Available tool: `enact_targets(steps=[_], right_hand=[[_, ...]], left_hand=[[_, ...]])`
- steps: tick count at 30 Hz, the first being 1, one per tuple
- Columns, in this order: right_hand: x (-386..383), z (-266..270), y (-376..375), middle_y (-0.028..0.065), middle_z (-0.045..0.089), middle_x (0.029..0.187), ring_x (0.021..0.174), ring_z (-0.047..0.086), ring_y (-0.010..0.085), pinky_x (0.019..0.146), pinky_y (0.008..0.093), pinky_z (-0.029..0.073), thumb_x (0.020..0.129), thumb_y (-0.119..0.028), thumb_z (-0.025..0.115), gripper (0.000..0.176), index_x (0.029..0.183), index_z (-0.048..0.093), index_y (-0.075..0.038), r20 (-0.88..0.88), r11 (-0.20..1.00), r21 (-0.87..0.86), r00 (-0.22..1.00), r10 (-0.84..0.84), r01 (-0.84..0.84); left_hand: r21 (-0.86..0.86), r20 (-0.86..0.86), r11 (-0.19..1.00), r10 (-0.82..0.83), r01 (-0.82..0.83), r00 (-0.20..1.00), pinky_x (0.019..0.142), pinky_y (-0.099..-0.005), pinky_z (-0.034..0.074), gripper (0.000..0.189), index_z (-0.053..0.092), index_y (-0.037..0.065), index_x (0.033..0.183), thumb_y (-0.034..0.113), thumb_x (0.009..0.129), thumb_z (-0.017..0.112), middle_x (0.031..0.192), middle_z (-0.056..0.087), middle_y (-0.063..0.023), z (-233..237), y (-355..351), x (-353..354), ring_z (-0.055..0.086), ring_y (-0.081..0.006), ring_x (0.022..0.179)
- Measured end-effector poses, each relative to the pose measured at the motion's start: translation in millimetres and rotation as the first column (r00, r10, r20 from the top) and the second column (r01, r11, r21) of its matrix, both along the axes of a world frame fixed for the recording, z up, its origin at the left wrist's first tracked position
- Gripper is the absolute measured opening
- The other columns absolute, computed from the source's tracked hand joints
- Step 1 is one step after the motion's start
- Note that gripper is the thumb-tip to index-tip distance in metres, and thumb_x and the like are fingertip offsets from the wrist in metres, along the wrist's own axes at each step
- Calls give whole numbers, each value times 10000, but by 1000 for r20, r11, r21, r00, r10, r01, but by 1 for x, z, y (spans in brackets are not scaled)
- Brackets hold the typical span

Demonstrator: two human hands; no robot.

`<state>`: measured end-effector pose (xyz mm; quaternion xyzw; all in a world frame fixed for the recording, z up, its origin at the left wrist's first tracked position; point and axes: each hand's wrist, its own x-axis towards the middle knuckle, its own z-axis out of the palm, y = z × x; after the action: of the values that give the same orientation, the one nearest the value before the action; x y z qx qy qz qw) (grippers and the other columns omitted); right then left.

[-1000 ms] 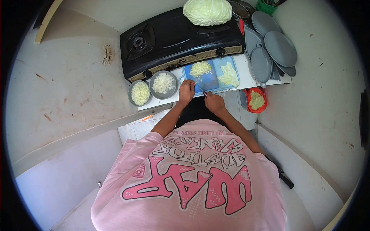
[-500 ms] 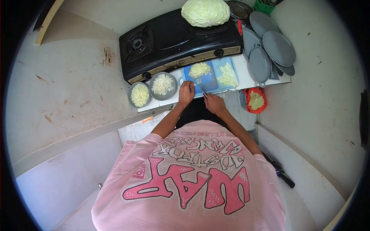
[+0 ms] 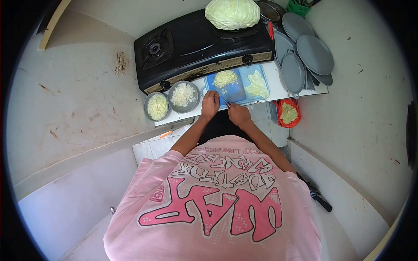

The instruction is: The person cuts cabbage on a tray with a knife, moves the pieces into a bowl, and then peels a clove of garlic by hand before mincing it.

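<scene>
While two bowls of chopped cabbage, the outer bowl [image 3: 145,107] and the inner bowl [image 3: 169,93], sit left of the board [image 3: 237,92], the left hand [image 3: 210,105] rests at the board's near-left corner. Its fingers curl down onto the board; whether they pin a piece there is too small to tell. Just right of that hand lies the knife [image 3: 225,101], slanted, its long axis running from the handle at the board's near edge up and leftward to a tip close beside the left fingers. The right hand [image 3: 239,115], just off the board's near edge, is closed around the handle. The blade thus lies between the hands, the left fingers nearer its tip. On the board's far-left part sits a heap of shreds [image 3: 225,78]; on its right part lie uncut leaves [image 3: 257,85], nearer the right hand. Beyond the board stands the stove [image 3: 191,43] bearing a cabbage head [image 3: 232,13]; right of the board are stacked plates [image 3: 311,54] and a red bag [image 3: 280,116].
</scene>
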<state>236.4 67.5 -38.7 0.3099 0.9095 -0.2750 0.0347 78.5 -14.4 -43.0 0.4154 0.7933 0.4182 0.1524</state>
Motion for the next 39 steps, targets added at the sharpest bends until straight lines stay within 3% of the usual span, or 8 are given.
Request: enact_targets(steps=[8, 27, 39], right_hand=[[14, 0, 0, 239, 708, 758, 708, 721, 403, 669, 510, 584, 950, -236, 575, 276, 950, 622, 36, 6, 999, 37, 1000, 25, -25], [9, 14, 1, 268, 700, 799, 761, 711, 436, 722, 534, 575, 962, -294, 575, 330, 995, 621, 32, 43, 996, -85, 999, 13, -9], [-4, 3, 0, 256, 707, 780, 730, 719, 421, 700, 515, 586, 937, -250, 590, 294, 952, 628, 40, 13, 1000, -1, 1000, 19, -19]], left_hand=[[23, -6, 1000, 9, -9, 1000, 689, -439, 531, 42, 658, -30, 928, -22, 887, 650, 866, 615, -182, 2, -2, -2, 647, -348, 743], [39, 19, 999, -8, 8, 1000, 716, -424, 500, 104, 629, -27, 949, -18, 847, 608, 860, 570, -163, -1, -3, 1, 595, -324, 738], [62, -9, 998, 3, -3, 1000, 706, -424, 504, 85, 647, -38, 921, -32, 844, 611, 833, 597, -177, 1, -2, 1, 614, -328, 742]])
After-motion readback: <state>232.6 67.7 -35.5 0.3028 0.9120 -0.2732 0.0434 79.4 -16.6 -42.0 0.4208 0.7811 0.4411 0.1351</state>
